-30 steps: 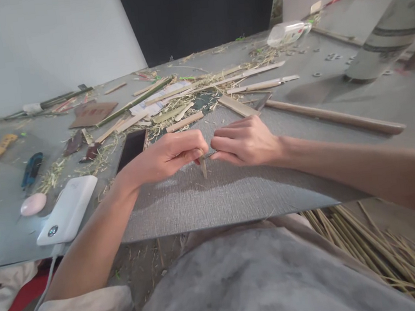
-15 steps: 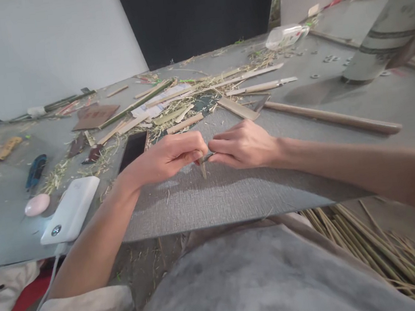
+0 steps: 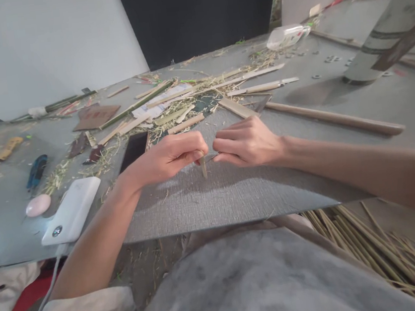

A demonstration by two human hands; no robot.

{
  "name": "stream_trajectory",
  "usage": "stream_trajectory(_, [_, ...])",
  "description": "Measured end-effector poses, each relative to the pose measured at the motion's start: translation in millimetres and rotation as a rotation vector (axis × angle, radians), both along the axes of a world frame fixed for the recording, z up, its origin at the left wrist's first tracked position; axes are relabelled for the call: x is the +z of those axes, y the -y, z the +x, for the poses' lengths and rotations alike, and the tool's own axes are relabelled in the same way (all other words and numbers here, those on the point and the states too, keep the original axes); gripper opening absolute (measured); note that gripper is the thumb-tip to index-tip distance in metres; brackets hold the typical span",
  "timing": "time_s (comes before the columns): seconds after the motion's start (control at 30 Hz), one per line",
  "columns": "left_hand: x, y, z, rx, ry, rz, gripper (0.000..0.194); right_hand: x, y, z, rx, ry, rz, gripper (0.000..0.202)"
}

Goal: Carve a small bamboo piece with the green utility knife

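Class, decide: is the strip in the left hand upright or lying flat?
Upright: the strip points down from the left hand. Whether its lower end touches the gray tabletop, I cannot tell.

Your left hand (image 3: 179, 153) hides the upper end of the bamboo strip (image 3: 204, 169). Your right hand (image 3: 245, 142) covers most of the thin metal tool (image 3: 214, 156); type unreadable, and tip too fine to tell if it touches the strip. Your left forearm (image 3: 106, 232) covers part of the smartphone (image 3: 134, 148). Picture's right edge clips your right forearm (image 3: 343, 165), plus the grey cylinder (image 3: 381, 38) towards the worktop's (image 3: 317, 100) right end. Small rings (image 3: 332, 59) near it: too small to identify. Bamboo bundle (image 3: 348, 239) below the near edge: partly hidden, cut off.
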State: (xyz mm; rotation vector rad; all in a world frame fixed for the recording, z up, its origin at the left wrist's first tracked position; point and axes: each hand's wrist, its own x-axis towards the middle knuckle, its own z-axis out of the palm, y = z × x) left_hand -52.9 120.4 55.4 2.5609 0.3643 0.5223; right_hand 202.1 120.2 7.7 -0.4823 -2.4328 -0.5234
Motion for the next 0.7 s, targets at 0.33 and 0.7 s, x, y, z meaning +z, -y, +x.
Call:
stream_trajectory(0.33, [0.0,-0.1,-0.1,0.02,0.005,-0.023,0.027,-6.8,-0.1,-3.0,-0.053,-0.015,-0.028,0.053])
stream_trajectory(0.7, [0.3,0.3,0.9,0.005,0.002,-0.025,0.026,-12.2,3.1,-3.3,-0.054,0.053,-0.173,0.052])
